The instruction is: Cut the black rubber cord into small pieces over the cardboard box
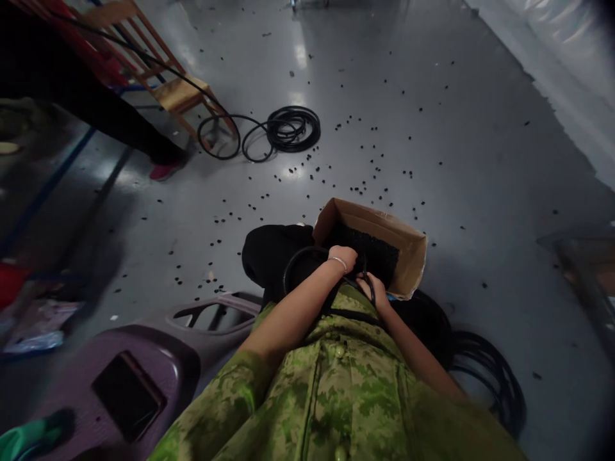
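My left hand [343, 258], with a bracelet at its wrist, is closed in a fist over the near side of a cardboard box [410, 253]. A black hose [288, 272] curves from the left into this fist. My right hand [377, 291] sits just below and to the right, its fingers wrapped round a section of the black hose. Between the hands, the small detail at the hose is too dark to make out. Inside the box lies a heap of small black pieces [372, 246]. The box rests at my lap, against my dark trouser leg.
A coil of black hose [294, 128] lies ahead beside a wooden chair [180, 93]; another coil [500, 378] is at my right. Many small black pieces dot the grey floor. A person's leg [120, 118] is at left. A phone [129, 396] lies on a purple stool [168, 358].
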Motion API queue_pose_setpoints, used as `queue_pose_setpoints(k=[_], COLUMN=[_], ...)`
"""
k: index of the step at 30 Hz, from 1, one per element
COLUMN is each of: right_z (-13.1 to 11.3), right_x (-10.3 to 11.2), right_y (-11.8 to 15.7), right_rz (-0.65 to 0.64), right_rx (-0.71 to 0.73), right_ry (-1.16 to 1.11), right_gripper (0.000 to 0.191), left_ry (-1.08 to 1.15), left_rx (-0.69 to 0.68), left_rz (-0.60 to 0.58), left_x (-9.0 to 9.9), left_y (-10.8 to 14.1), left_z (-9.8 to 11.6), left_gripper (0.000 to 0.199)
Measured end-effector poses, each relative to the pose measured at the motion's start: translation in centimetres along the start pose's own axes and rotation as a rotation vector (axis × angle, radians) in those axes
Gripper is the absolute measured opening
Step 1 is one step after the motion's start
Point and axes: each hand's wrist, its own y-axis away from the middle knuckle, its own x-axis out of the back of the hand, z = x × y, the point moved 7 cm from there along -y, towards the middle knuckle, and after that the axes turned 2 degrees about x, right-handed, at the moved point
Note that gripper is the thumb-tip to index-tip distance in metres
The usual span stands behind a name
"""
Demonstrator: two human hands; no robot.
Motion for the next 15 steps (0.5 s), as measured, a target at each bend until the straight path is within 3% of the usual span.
queue_pose_setpoints(k=[4,15], right_z=[0.1,0.7], right_x=[0.3,-0.5], right_y=[0.0,-0.8], right_rz=[0.031,0.046], right_rx=[-0.045,-0.008], right_ry=[-0.028,0.074], right_gripper=[0.028,0.023], left_ry=[0.002,0.053], left_rx=[-0.042,0.107], left_rz=[-0.009,-0.03], left_x=[-0.2,-0.6], left_y=[0.0,-0.6], left_z=[0.4,-0.7], left_gripper=[0.025,0.029])
